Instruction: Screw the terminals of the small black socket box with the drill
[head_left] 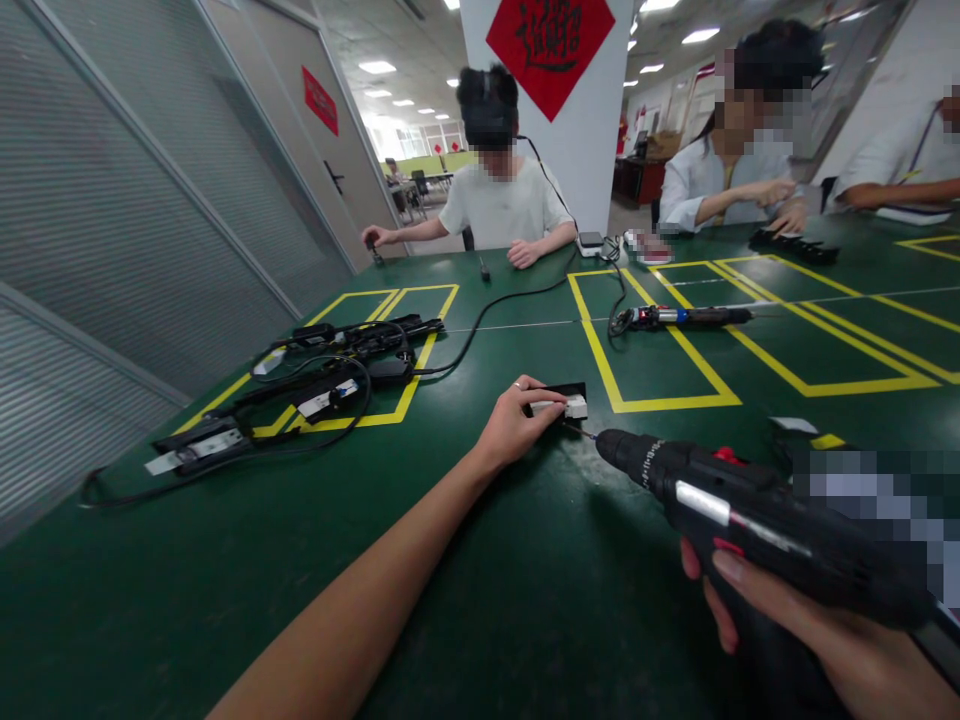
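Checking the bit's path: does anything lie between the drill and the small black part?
Nothing visible. The drill in the right hand has its bit tip at the black part, held on the green table by the left hand.

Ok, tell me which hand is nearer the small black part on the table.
Left. The left hand rests on the small black part, fingers touching it. The right hand is apart, nearer the camera, gripping the drill whose bit points at it.
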